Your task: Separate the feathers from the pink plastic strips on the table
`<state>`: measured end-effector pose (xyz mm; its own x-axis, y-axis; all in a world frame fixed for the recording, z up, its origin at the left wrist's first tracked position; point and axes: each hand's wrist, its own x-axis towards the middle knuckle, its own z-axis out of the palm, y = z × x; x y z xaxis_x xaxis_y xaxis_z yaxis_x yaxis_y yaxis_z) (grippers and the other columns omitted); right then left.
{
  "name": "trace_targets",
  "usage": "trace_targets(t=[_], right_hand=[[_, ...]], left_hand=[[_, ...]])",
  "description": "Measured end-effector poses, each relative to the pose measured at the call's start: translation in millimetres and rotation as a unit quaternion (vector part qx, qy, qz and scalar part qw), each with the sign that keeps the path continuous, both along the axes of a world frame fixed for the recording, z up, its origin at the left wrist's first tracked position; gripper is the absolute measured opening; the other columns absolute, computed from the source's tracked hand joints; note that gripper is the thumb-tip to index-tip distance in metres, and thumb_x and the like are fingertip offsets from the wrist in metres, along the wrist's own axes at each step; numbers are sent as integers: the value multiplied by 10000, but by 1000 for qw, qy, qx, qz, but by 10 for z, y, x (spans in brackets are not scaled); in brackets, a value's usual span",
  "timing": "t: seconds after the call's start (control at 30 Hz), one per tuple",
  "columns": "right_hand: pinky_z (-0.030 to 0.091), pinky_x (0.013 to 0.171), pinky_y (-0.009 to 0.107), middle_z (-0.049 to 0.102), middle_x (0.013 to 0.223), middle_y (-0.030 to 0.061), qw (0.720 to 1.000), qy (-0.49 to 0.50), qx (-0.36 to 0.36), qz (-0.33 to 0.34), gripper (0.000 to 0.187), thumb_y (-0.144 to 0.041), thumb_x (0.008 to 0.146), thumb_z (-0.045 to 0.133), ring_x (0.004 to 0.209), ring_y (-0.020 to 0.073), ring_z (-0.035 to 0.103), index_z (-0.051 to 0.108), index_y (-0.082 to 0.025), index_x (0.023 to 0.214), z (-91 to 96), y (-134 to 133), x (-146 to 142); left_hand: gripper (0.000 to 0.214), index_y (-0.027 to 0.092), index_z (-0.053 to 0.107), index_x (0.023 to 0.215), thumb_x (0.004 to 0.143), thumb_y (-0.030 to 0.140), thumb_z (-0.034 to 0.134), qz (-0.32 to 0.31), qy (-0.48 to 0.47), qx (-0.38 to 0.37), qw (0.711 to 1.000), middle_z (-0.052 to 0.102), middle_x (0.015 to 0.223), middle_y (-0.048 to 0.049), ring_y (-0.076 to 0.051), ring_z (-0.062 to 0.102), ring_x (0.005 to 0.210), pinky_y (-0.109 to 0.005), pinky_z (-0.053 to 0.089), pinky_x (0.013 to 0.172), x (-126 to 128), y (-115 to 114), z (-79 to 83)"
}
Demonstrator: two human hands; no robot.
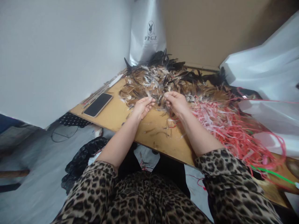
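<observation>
A large heap of brown, black and whitish feathers (151, 76) covers the far part of the wooden table. At the near edge of this heap, my left hand (144, 106) is closed in a pinch, with a small pale feather (149, 93) showing at its fingertips. A short gap to the right, my right hand (177, 102) has thumb and forefinger pressed together. What it pinches is too small to make out against the feathers behind. Beside my right forearm lies a tangled pile of pink and red strips (233, 133).
A dark-screened phone (98, 105) lies at the table's left edge. Behind the feathers stands a white printed bag (149, 40). More white plastic (261, 71) rises at the right. Loose feather bits dot the tabletop (149, 137). A black plastic bag (80, 161) sits below on the floor.
</observation>
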<state>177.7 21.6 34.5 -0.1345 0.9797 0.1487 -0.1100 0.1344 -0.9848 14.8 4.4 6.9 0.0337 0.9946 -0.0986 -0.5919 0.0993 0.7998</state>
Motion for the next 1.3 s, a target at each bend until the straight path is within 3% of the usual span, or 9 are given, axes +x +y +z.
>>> trace_targets(t=[0.1, 0.23, 0.4, 0.5, 0.67, 0.87, 1.0, 1.2, 1.3], right_hand=[[341, 439, 176, 605, 633, -9, 993, 97, -58, 32, 275, -340, 559, 744, 498, 57, 480, 597, -160, 704, 31, -3, 15], [389, 464, 174, 646, 670, 13, 992, 108, -47, 51, 273, -335, 557, 754, 560, 80, 561, 611, -156, 706, -2, -26, -5], [406, 483, 181, 661, 686, 26, 996, 11, -33, 85, 243, -338, 615, 728, 531, 74, 554, 630, -143, 723, -28, 3, 81], [363, 454, 175, 660, 687, 33, 987, -91, -43, 128, 246, -353, 637, 713, 498, 58, 512, 654, -132, 726, 19, 15, 186], [264, 394, 182, 545, 487, -5, 969, -180, -58, 156, 308, -422, 656, 687, 419, 43, 401, 666, -114, 659, 73, 43, 324], [170, 359, 188, 532, 535, -10, 979, -75, -134, 136, 369, -455, 608, 719, 391, 20, 313, 654, -108, 714, 32, 133, 460], [90, 349, 196, 409, 448, -64, 958, -143, -155, 195, 372, -449, 633, 707, 352, 2, 194, 659, -104, 764, 82, 100, 502], [95, 342, 192, 310, 356, -86, 920, -222, -164, 277, 393, -473, 625, 704, 325, 3, 192, 531, -133, 531, 159, 7, 487], [108, 339, 184, 343, 360, -78, 912, -224, -166, 302, 393, -469, 631, 700, 329, 4, 212, 530, -129, 530, 149, 1, 484]], left_hand=[[42, 98, 604, 780, 741, 109, 611, -54, 12, -6, 998, 679, 761, -51, -73, 628, 587, -122, 418, 454, 14, -27, 2], [83, 93, 614, 802, 728, 123, 634, -99, 33, -10, 994, 684, 829, -72, -63, 620, 584, -122, 429, 470, 26, -46, 11], [34, 95, 608, 732, 717, 107, 636, -19, 19, 2, 1000, 656, 688, -22, -10, 554, 519, -93, 411, 489, 11, -4, 10], [96, 97, 608, 737, 692, 155, 670, 7, 68, 29, 997, 649, 661, -20, -21, 555, 516, -114, 420, 502, 24, 0, 1], [202, 91, 611, 752, 649, 237, 707, -13, 191, 93, 977, 632, 580, -22, -58, 547, 472, -166, 417, 485, 81, -50, -5], [260, 96, 603, 740, 644, 315, 707, -38, 248, 121, 960, 628, 574, -23, -61, 527, 457, -189, 412, 494, 101, -86, 14], [266, 98, 606, 735, 647, 328, 704, -68, 273, 134, 950, 628, 564, -26, -64, 522, 454, -192, 409, 497, 114, -115, 22], [272, 99, 612, 745, 653, 339, 700, -100, 280, 151, 943, 629, 569, -24, -69, 531, 461, -196, 416, 501, 125, -154, 45], [279, 97, 614, 751, 657, 346, 697, -104, 292, 152, 939, 630, 573, -28, -69, 533, 468, -195, 419, 504, 119, -154, 43]])
